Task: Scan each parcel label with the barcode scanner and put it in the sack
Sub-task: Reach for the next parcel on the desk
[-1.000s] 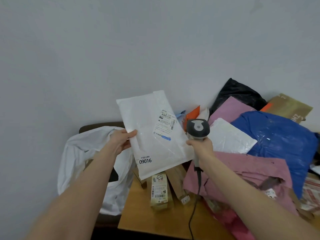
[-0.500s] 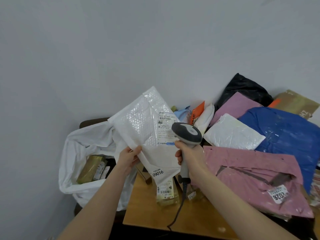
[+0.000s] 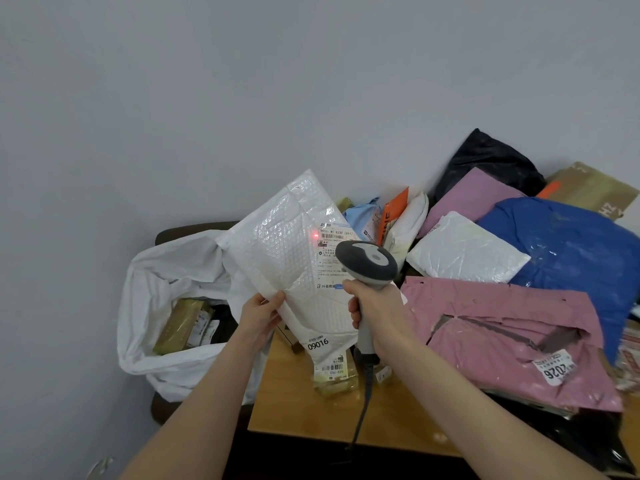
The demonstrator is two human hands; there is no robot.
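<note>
Step in hand: label scan. The mailer (image 3: 287, 251) is held up, tilted, above the left edge of the bench (image 3: 304, 410). It is pinched at its near-left edge by the left hand (image 3: 261, 315). The scanner (image 3: 367, 261) is gripped by its handle in the right hand (image 3: 375, 311), fingers wrapped round, head pointed at the label (image 3: 332, 237). The lower part of the label is hidden behind the scanner head.

A red dot (image 3: 315, 235) is seen at the label's left edge. It seems to sit beside the barcode rather than across it, though the print is too small to be sure.

To be done well:
- The beam should be swung a little right so the whole code is crossed.
- The mailer should be kept flat and steady, and tilted slightly so glare from the glossy film is kept off the label.
- The scanner may need to be drawn back a touch.
- A good read should be confirmed before release.

The sack (image 3: 162, 271) stands open just left of the bench, below the mailer, with a box (image 3: 180, 323) already inside. The drop is judged short, so the left hand alone should be enough. A pink parcel (image 3: 502, 334) and others are piled on the right of the bench.
</note>
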